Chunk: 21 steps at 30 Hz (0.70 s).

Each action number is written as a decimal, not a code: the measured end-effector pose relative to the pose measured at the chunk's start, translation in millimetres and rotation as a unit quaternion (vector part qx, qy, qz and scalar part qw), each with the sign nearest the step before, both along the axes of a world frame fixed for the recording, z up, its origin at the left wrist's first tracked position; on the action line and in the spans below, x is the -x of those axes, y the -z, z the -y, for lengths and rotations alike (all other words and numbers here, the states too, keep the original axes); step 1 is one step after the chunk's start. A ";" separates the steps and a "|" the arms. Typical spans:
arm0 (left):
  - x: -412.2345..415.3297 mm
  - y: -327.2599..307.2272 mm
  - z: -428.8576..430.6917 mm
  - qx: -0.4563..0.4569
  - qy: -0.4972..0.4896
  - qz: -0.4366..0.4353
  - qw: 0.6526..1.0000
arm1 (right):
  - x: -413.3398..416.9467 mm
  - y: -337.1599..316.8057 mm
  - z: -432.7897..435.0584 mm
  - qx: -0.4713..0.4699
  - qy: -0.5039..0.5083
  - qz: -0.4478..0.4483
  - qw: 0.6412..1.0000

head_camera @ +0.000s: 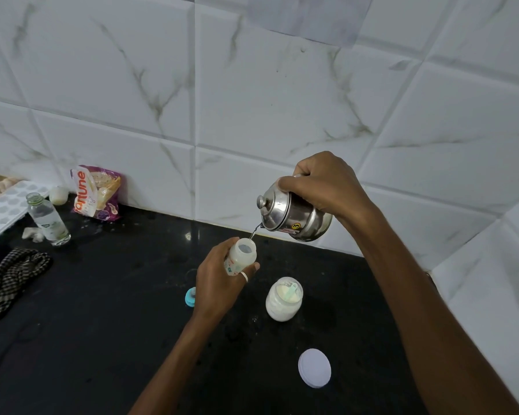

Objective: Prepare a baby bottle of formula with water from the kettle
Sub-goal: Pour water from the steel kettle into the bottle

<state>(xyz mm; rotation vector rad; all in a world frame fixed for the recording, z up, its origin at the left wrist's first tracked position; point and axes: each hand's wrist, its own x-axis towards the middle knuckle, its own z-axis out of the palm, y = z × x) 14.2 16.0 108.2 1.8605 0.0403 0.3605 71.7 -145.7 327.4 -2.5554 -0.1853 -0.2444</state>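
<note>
Item 1. Small polished steel kettle with knobbed lid (294, 214): held mid-right above the counter, tipped left so its spout points down. The right hand (324, 184) wraps closed over its top and handle side. A thin stream of water (253, 233) falls from the spout.

Item 2. Translucent white plastic baby bottle (241, 257): uncapped, directly under the spout, raised and angled toward it, probably to catch the stream. The left hand (219, 280) grips its body with curled fingers.

Item 3. Open glass jar of white formula powder (284, 299), with a pale green scoop (289, 292) inside: stands on the black stone counter (102, 324), just right of the bottle, within easy reach.

Item 4. Round white jar lid (314, 367): lies flat, nearer than the jar.

Item 5. Blue bottle ring with teat (190, 297): set aside on the counter, left of the left wrist.
</note>
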 end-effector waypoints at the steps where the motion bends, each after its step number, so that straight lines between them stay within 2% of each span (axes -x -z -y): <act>1: -0.1 0.1 0.1 0.001 -0.001 0.000 1.000 | -0.2 0.2 0.0 0.001 -0.001 0.001 1.000; 21: 0.8 -2.2 -0.3 -0.004 0.003 -0.001 1.000 | -1.5 -0.1 -1.0 0.017 -0.007 0.005 1.000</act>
